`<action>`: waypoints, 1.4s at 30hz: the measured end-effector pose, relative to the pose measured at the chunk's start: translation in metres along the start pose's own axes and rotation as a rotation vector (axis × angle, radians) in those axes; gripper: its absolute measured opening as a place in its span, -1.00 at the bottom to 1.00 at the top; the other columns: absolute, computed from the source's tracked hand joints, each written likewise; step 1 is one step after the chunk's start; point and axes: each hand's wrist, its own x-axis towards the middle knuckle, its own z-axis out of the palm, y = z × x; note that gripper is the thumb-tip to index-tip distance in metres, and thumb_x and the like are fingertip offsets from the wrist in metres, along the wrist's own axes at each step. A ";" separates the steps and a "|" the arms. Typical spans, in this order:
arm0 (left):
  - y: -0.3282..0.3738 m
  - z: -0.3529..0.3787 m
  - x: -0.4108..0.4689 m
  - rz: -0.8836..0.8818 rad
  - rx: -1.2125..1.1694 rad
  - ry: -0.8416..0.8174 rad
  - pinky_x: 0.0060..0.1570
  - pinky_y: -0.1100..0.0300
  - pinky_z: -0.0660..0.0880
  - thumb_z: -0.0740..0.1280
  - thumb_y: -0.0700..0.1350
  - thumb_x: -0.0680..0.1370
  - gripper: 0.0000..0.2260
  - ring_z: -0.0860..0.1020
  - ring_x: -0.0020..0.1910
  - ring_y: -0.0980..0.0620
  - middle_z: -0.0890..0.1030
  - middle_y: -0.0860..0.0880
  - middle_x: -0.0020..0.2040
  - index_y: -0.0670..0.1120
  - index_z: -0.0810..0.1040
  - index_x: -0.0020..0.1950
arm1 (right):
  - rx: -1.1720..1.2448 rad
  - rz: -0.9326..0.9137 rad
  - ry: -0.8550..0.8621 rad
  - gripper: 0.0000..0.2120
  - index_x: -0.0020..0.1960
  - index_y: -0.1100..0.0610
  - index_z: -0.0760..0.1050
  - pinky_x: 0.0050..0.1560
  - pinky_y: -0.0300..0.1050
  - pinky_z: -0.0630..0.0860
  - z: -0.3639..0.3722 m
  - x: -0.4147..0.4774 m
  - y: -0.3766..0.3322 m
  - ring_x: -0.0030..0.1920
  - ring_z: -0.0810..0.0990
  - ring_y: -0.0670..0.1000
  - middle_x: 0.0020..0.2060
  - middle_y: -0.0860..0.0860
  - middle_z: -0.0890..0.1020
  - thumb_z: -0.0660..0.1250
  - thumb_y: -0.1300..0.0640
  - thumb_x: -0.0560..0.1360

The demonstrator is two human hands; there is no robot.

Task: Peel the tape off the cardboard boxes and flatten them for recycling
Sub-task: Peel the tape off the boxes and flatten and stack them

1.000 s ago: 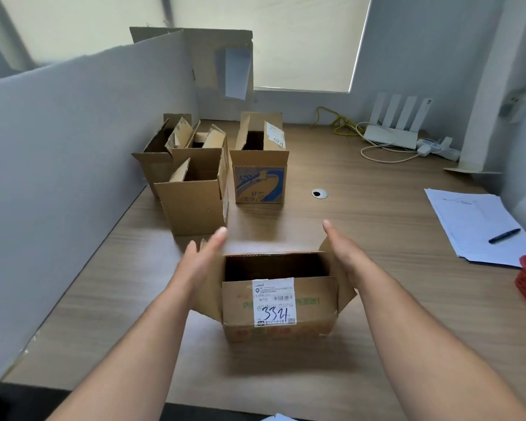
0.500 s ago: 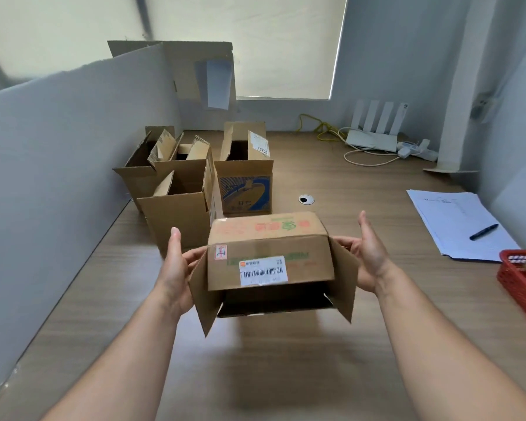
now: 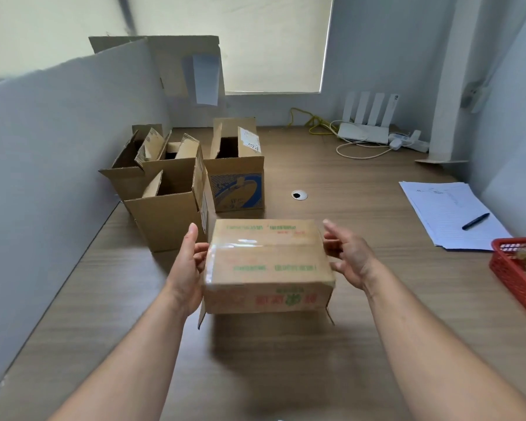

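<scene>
I hold a small cardboard box (image 3: 264, 262) between both hands just above the wooden desk (image 3: 286, 375). Its sealed side faces up, with clear tape (image 3: 240, 243) running along the centre seam and down the left end. The loose flaps hang below it. My left hand (image 3: 189, 262) holds the left end with the thumb raised and the fingers bent against the cardboard. On the right end, my right hand (image 3: 349, 256) holds with curled fingers.
Three opened boxes stand at the back left: a plain one (image 3: 167, 220), one behind it (image 3: 128, 168), one with blue print (image 3: 237, 180). A grey partition (image 3: 58, 147) lines the left. Papers (image 3: 447, 208) with a pen (image 3: 475, 221), a red basket (image 3: 516, 268) and a router (image 3: 365, 129) sit on the right.
The box stood on the desk with its open top up; both hands lifted it and rolled it over, so the taped side now faces up.
</scene>
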 end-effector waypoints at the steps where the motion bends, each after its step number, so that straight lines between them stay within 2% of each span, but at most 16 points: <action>1: -0.004 -0.002 0.000 -0.026 0.024 0.000 0.12 -0.07 0.49 0.17 0.39 0.48 -0.42 0.54 0.07 -0.15 0.56 -0.16 -0.03 -0.14 0.49 0.04 | -0.043 -0.001 -0.022 -0.80 -0.03 0.15 0.40 -0.24 -0.06 0.49 0.002 0.000 0.006 -0.22 0.53 -0.02 -0.25 0.05 0.55 0.34 0.04 0.52; 4: -0.021 -0.009 0.001 -0.078 0.064 0.027 0.00 -0.02 0.54 0.19 0.39 0.49 -0.39 0.61 0.08 -0.12 0.62 -0.17 0.06 -0.14 0.53 0.11 | -0.095 0.020 -0.031 -0.72 0.15 0.17 0.40 -0.16 -0.10 0.51 0.005 0.003 0.022 -0.11 0.51 -0.01 -0.08 0.07 0.56 0.38 0.18 0.49; 7: -0.032 -0.015 -0.003 -0.083 0.067 0.053 -0.19 0.10 0.49 0.12 0.34 0.55 -0.46 0.59 -0.12 0.00 0.63 -0.09 -0.11 -0.10 0.56 0.07 | -0.112 0.044 -0.045 -0.71 0.20 0.21 0.42 -0.18 -0.15 0.50 0.011 0.002 0.029 -0.16 0.55 -0.03 -0.11 0.05 0.60 0.34 0.14 0.53; 10: -0.039 -0.018 -0.004 -0.117 0.077 0.032 -0.14 0.08 0.53 0.04 0.38 0.55 -0.39 0.63 -0.01 -0.07 0.69 -0.10 -0.04 -0.05 0.63 0.11 | -0.146 0.058 -0.060 -0.73 0.18 0.25 0.47 -0.26 -0.20 0.49 0.016 0.001 0.040 -0.23 0.55 -0.07 -0.16 0.04 0.60 0.28 0.11 0.56; 14: -0.039 -0.024 -0.011 -0.117 0.081 0.058 -0.11 0.05 0.54 0.00 0.39 0.55 -0.41 0.62 0.03 -0.07 0.69 -0.08 -0.01 0.00 0.62 0.09 | -0.175 0.082 -0.061 -0.77 0.19 0.19 0.44 -0.29 -0.20 0.49 0.022 -0.002 0.048 -0.19 0.55 -0.07 -0.11 0.02 0.58 0.28 0.13 0.57; 17: -0.032 -0.027 -0.015 -0.038 0.114 0.065 -0.02 0.05 0.49 0.00 0.33 0.59 -0.47 0.54 0.17 -0.05 0.65 -0.04 0.10 0.06 0.57 0.25 | -0.137 0.074 -0.060 -0.73 0.16 0.15 0.47 -0.20 -0.15 0.47 0.025 -0.001 0.045 -0.13 0.53 -0.03 -0.11 0.02 0.57 0.26 0.00 0.57; 20: -0.007 -0.028 -0.020 0.161 0.147 0.020 -0.09 0.08 0.52 0.07 0.15 0.64 -0.64 0.58 0.07 -0.08 0.68 0.01 -0.02 0.12 0.55 0.27 | 0.013 0.086 -0.083 -0.71 0.10 0.09 0.52 -0.16 -0.12 0.42 0.029 0.002 0.035 -0.15 0.49 -0.01 -0.14 0.03 0.56 0.20 -0.09 0.58; 22: 0.018 -0.028 -0.025 0.370 0.344 -0.016 0.20 -0.07 0.46 0.15 0.15 0.54 -0.66 0.50 0.23 -0.03 0.60 0.10 0.18 0.23 0.54 0.27 | 0.153 0.107 -0.108 -0.69 0.15 0.09 0.49 -0.12 -0.09 0.44 0.033 0.003 0.031 -0.08 0.50 0.03 -0.08 0.07 0.57 0.16 -0.10 0.59; 24: 0.044 -0.024 -0.035 0.603 0.575 -0.005 0.41 -0.06 0.24 0.19 0.09 0.44 -0.60 0.35 0.36 0.08 0.48 0.25 0.30 0.27 0.54 0.26 | 0.285 0.135 -0.139 -0.72 0.08 0.11 0.49 -0.13 -0.07 0.46 0.041 0.002 0.031 -0.07 0.51 0.04 -0.07 0.08 0.56 0.14 -0.07 0.60; 27: 0.072 -0.003 -0.055 0.753 0.794 0.028 0.37 0.15 0.10 0.15 0.00 0.44 -0.62 0.23 0.35 0.21 0.37 0.38 0.27 0.33 0.48 0.18 | 0.362 0.179 -0.203 -0.78 -0.12 0.14 0.51 -0.21 -0.07 0.48 0.057 0.000 0.043 -0.21 0.50 0.04 -0.19 0.07 0.55 0.18 0.06 0.58; 29: 0.076 0.008 -0.059 0.753 0.965 0.062 0.39 0.06 0.01 0.15 0.02 0.48 -0.65 0.14 0.40 0.19 0.31 0.35 0.35 0.38 0.44 0.19 | 0.321 0.208 -0.226 -0.79 -0.11 0.16 0.54 -0.22 -0.06 0.48 0.063 0.000 0.057 -0.25 0.50 0.06 -0.21 0.08 0.58 0.19 0.10 0.57; 31: 0.066 0.012 -0.056 0.616 1.092 0.048 0.43 -0.06 -0.12 0.19 0.00 0.60 -0.67 0.02 0.48 0.15 0.17 0.21 0.51 0.35 0.40 0.30 | 0.235 0.261 -0.200 -0.80 -0.11 0.16 0.55 -0.24 -0.07 0.43 0.061 0.002 0.075 -0.31 0.47 0.04 -0.25 0.07 0.57 0.17 0.13 0.56; 34: 0.042 0.018 -0.056 0.415 1.243 -0.061 0.46 -0.10 -0.17 0.15 0.00 0.65 -0.63 -0.05 0.53 0.06 0.03 0.15 0.58 0.38 0.26 0.40 | -0.001 0.370 -0.135 -0.79 -0.20 0.11 0.54 -0.32 -0.14 0.33 0.047 0.006 0.103 -0.40 0.43 0.00 -0.34 0.04 0.56 0.22 0.05 0.52; 36: 0.035 0.025 -0.055 0.416 1.373 -0.106 0.47 -0.04 -0.16 0.16 0.07 0.64 -0.62 -0.04 0.54 0.05 0.04 0.16 0.57 0.40 0.22 0.41 | -0.149 0.407 -0.098 -0.82 -0.25 0.09 0.51 -0.43 -0.24 0.28 0.036 0.008 0.115 -0.47 0.37 -0.04 -0.41 0.00 0.50 0.26 0.05 0.49; 38: 0.030 0.036 -0.053 0.421 1.524 -0.151 0.47 -0.02 -0.15 0.15 0.16 0.62 -0.60 -0.04 0.53 0.05 0.05 0.18 0.57 0.40 0.17 0.43 | -0.225 0.398 -0.032 -0.85 -0.27 0.09 0.43 -0.53 -0.27 0.20 0.026 0.009 0.118 -0.53 0.24 -0.04 -0.49 -0.01 0.32 0.29 0.11 0.46; 42: 0.016 0.056 -0.047 0.518 1.699 -0.093 0.42 0.07 -0.10 0.03 0.22 0.62 -0.61 -0.01 0.50 0.04 0.07 0.18 0.56 0.37 0.16 0.47 | -0.250 0.298 0.029 -0.83 -0.25 0.08 0.37 -0.41 -0.18 0.25 0.010 0.013 0.109 -0.46 0.25 0.02 -0.41 0.04 0.32 0.33 0.11 0.45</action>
